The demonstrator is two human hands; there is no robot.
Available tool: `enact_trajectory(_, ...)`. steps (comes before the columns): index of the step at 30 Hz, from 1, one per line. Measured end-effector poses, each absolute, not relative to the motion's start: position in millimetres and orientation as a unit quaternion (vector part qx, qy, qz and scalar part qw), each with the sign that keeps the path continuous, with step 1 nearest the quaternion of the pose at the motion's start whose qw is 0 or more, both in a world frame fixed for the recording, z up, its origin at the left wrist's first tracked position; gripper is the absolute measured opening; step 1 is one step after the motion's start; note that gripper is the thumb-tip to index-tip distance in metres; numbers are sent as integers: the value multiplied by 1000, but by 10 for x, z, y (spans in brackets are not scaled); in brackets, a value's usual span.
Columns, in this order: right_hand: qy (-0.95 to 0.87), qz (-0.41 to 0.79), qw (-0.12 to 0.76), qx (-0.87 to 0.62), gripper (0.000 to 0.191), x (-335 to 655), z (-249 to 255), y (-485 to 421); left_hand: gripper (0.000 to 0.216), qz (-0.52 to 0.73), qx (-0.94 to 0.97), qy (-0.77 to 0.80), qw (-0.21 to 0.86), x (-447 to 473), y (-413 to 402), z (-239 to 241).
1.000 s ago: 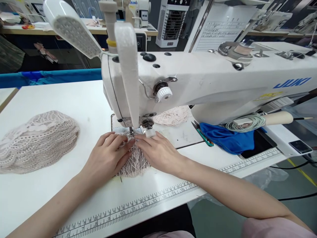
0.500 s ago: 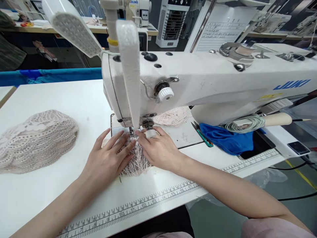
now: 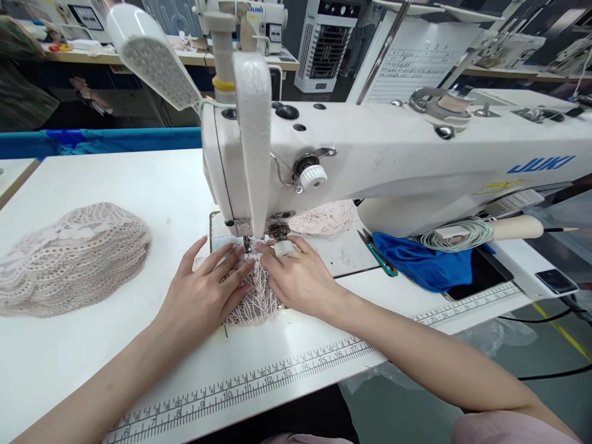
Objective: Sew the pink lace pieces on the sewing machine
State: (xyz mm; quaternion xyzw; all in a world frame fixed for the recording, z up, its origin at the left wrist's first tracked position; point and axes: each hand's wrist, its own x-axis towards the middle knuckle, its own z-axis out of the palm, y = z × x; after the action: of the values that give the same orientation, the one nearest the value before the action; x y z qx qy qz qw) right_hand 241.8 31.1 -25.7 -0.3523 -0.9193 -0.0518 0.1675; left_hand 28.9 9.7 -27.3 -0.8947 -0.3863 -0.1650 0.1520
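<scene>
A piece of pale pink lace (image 3: pixel 256 301) lies under the presser foot (image 3: pixel 247 244) of a white sewing machine (image 3: pixel 370 154). My left hand (image 3: pixel 203 287) rests flat on the lace, fingers spread, their tips just left of the foot. From the other side my right hand (image 3: pixel 300 274) holds the lace, its fingers bent and their tips close to the foot. Part of the lace is hidden beneath both hands. Behind the needle, another part of pale lace (image 3: pixel 324 217) lies on the machine bed; whether it joins the front piece I cannot tell.
A stack of lace pieces (image 3: pixel 78 259) sits on the table at left. Right of the machine bed lie thread snips (image 3: pixel 377 253), a blue cloth (image 3: pixel 420 262), a dark phone (image 3: pixel 483 271) and a coil of pale cord (image 3: pixel 456 235). A printed ruler (image 3: pixel 250 394) runs along the front edge.
The whole view has shifted slightly, so the machine appears a little further right. Both hands stay on the lace beside the presser foot, with hardly any movement against it.
</scene>
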Motion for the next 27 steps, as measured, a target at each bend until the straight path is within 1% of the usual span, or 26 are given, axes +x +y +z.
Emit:
enact_trajectory(6,-919,-72,188,-338,26,2435,-279,312,37,-162,-893,-386,166,267,74,-250)
enact_trajectory(10,-928,-69,240,-275,24,2479,-255,312,39,-178,-934,-282,127,212,25,-167)
enact_trajectory(11,-933,-66,245,-256,24,2492,-243,313,36,-176,-945,-248,118,206,12,-153)
enact_trajectory(14,-940,-54,255,-221,18,2522,-212,316,14,-173,-955,-196,144,218,-12,-152)
enact_trajectory(15,-939,-43,264,-217,21,2528,-206,317,10,-178,-953,-199,146,228,-14,-160)
enact_trajectory(17,-937,-16,278,-210,45,2532,-206,316,9,-202,-945,-229,120,249,-11,-177)
enact_trajectory(18,-937,-10,278,-209,55,2530,-211,315,8,-216,-938,-252,97,258,-7,-181)
enact_trajectory(19,-938,-13,275,-210,54,2527,-217,314,8,-229,-931,-275,75,265,-4,-182)
enact_trajectory(20,-938,-26,270,-213,44,2522,-226,313,7,-239,-923,-295,62,271,-2,-178)
enact_trajectory(21,-938,-43,267,-215,29,2517,-234,313,6,-240,-919,-307,57,277,-2,-171)
enact_trajectory(22,-937,-61,269,-214,19,2512,-242,313,8,-235,-918,-313,61,284,-6,-162)
enact_trajectory(23,-935,-77,275,-210,19,2508,-248,313,19,-224,-920,-315,72,292,-12,-153)
enact_trajectory(24,-934,-88,281,-203,23,2505,-252,313,35,-210,-922,-313,90,300,-21,-147)
enact_trajectory(26,-934,-100,287,-188,25,2502,-255,311,63,-181,-924,-311,127,317,-43,-150)
enact_trajectory(27,-934,-105,289,-182,24,2501,-255,308,67,-174,-924,-311,141,324,-53,-160)
